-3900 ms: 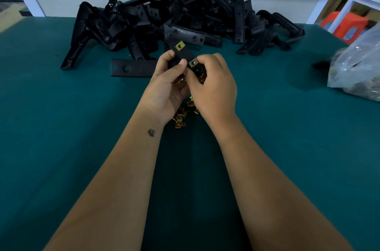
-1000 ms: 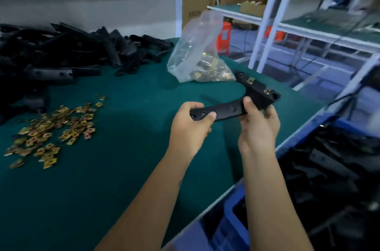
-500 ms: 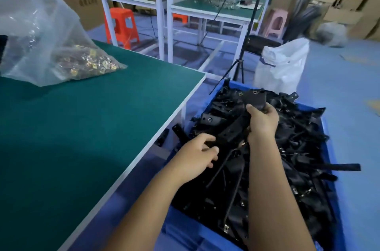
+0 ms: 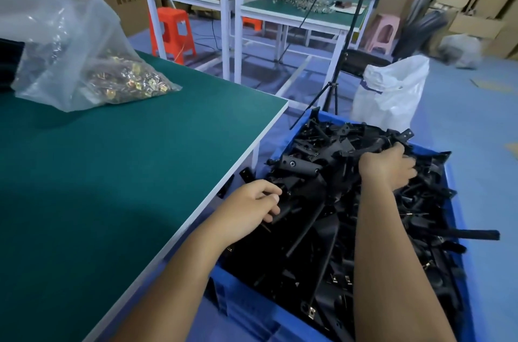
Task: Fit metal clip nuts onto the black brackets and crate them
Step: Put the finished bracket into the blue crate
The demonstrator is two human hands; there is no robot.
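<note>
So compared with half a second back, the right hand [image 4: 388,169] has pushed further out over the blue crate [image 4: 246,311] and now sits low on the far part of the heap of black brackets [image 4: 316,218], where before it was holding one bracket up above the pile by its end. That bracket now seems to be lying in the heap under and past the right hand, with its clip-nut end [image 4: 406,135] poking out beyond the knuckles, though honestly I can't pick it apart from its neighbours for sure. The right fingers curl down into the pile and their tips are hidden, so I cannot tell if they're gripping anything or just resting. The left hand [image 4: 253,208] is in much the same spot as before, at the near-left side of the crate by the table edge [image 4: 224,187], fingers loosely curled and close together, tips touching the brackets, nothing pinched that I can see. The near corner of the crate is cut off by the forearms. Left of the crate, on the green table, the clear bag of clip nuts [image 4: 92,61] hasn't moved.
</note>
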